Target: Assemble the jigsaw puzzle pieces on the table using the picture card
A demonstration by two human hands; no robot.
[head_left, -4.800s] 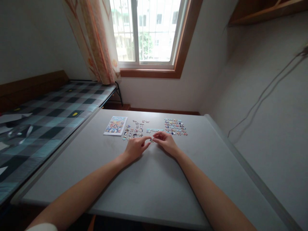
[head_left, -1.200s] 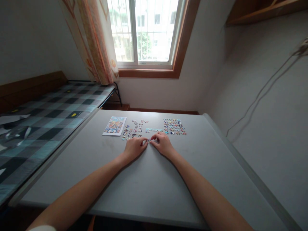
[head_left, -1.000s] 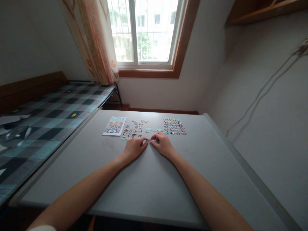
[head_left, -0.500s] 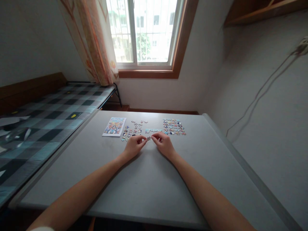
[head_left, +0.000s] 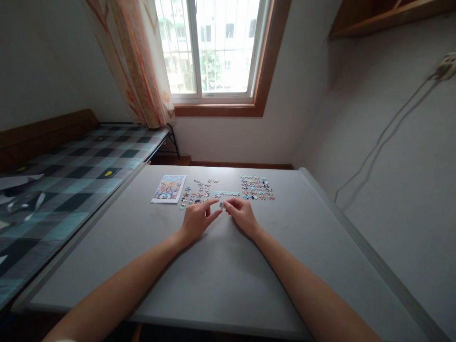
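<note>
Between thumb and fingers of my right hand [head_left: 242,214] is a small jigsaw puzzle piece [head_left: 222,205], held low over the table. My left hand [head_left: 198,219] is beside it, thumb and index finger parted, holding nothing. Just beyond the hands lies a joined strip of light-blue puzzle pieces [head_left: 227,194]. Loose pieces [head_left: 201,187] spread out beyond my left hand, which partly hides the nearest ones. Farther right, many more loose pieces [head_left: 257,187] lie in rows. A printed picture sheet [head_left: 168,189] lies flat at the left, showing a colourful scene.
The grey table [head_left: 213,280] fills the foreground. Along its left side stands a bed [head_left: 81,175] with a checked cover. A window [head_left: 213,52] and a curtain [head_left: 137,61] are at the back. A cable [head_left: 383,137] hangs on the right wall.
My left thumb and index finger have parted and come away from the puzzle piece. The piece stays in my right hand, turned a little. The view has shifted slightly.
</note>
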